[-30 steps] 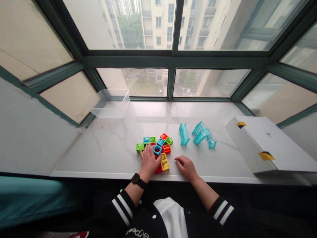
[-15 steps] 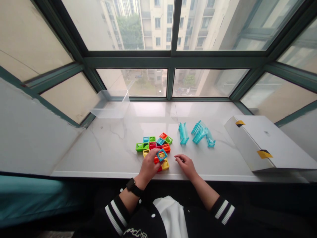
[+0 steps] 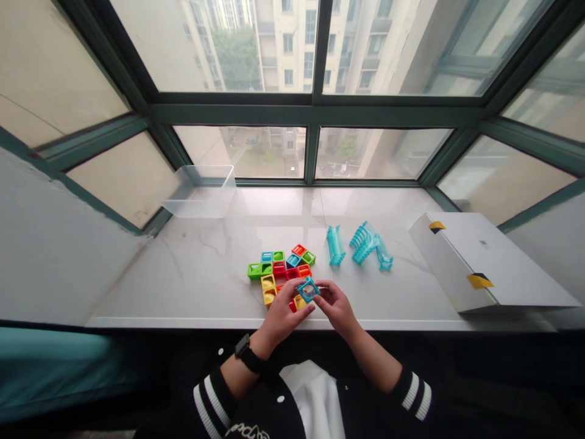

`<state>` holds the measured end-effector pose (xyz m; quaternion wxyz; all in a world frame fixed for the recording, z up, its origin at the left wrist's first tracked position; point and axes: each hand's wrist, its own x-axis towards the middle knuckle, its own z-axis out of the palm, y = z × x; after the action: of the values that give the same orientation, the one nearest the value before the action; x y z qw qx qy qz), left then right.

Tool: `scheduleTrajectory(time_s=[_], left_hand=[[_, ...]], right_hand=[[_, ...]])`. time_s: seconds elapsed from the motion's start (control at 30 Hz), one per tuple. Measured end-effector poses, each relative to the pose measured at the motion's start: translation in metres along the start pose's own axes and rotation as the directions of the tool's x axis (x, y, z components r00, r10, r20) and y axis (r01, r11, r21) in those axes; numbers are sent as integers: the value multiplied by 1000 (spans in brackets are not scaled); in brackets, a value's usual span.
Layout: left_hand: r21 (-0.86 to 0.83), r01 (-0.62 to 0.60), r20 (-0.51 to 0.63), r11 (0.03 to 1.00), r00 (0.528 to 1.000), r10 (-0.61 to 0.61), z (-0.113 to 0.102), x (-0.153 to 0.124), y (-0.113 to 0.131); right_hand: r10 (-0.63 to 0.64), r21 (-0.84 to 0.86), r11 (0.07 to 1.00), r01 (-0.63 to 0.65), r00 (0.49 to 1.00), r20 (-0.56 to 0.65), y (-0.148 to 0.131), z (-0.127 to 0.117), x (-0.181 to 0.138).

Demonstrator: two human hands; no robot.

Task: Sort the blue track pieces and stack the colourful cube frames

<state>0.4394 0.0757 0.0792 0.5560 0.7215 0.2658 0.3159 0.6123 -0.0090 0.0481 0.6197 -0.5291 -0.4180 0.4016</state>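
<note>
A blue square frame tile (image 3: 308, 289) is held up just above the sill, pinched between the fingers of my left hand (image 3: 283, 310) and my right hand (image 3: 336, 306). Its open centre faces upward at a tilt. Directly behind and left of my hands lies a flat cluster of magnetic plastic tiles (image 3: 279, 268) in green, blue, red, orange and yellow. A yellow tile (image 3: 269, 286) sits close to my left fingers. My left hand partly hides the cluster's front tiles.
A transparent plastic box (image 3: 198, 198) stands at the back left of the white marble sill (image 3: 183, 274). Translucent teal curved pieces (image 3: 336, 246) lie to the right, and a white cardboard box (image 3: 475, 262) with yellow tape lies further right. Window frames line the back.
The blue tile, lifted off the cluster by my left hand, now sits between both hands. My right hand has moved left and taken hold of it.
</note>
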Motion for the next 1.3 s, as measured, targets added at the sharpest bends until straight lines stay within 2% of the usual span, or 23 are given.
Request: scheduleTrajectory(time_s=[0.1, 0.17, 0.3, 0.4, 0.57, 0.7, 0.87, 1.03, 1.13, 1.3], left_hand=[[-262, 153, 25, 953, 988, -152, 4, -1, -5], [-345, 207, 48, 916, 978, -203, 5, 0, -6], [-371, 249, 64, 895, 968, -243, 5, 2, -8], [-366, 278, 14, 888, 956, -294, 8, 3, -12], [-347, 362, -29, 865, 918, -396, 11, 2, -11], [-385, 352, -24, 853, 920, -391, 10, 3, -9], [-525, 338, 16, 781, 921, -389, 12, 5, -11], [-535, 376, 28, 757, 903, -429, 14, 4, -10], [-510, 362, 28, 780, 913, -406, 15, 1, -12], [-352, 325, 71, 878, 944, -321, 15, -2, -17]], right_hand=[[-66, -34, 997, 66, 998, -6, 1, -3, 0], [-95, -63, 994, 95, 995, -5, 2, -3, 0], [-110, -116, 987, 107, 994, -22, 0, -4, -1], [-168, -216, 964, 153, 984, -54, -3, -4, -1], [-261, -331, 911, 245, 965, -5, -8, -5, -2], [-282, -371, 890, 264, 960, 8, -9, -6, -2], [-277, -385, 885, 261, 961, 15, -9, -7, -3], [-285, -407, 876, 258, 959, -5, -8, -7, -4], [-322, -447, 843, 300, 946, 27, -7, -6, -6], [-346, -508, 804, 309, 938, 22, -2, -3, -7]])
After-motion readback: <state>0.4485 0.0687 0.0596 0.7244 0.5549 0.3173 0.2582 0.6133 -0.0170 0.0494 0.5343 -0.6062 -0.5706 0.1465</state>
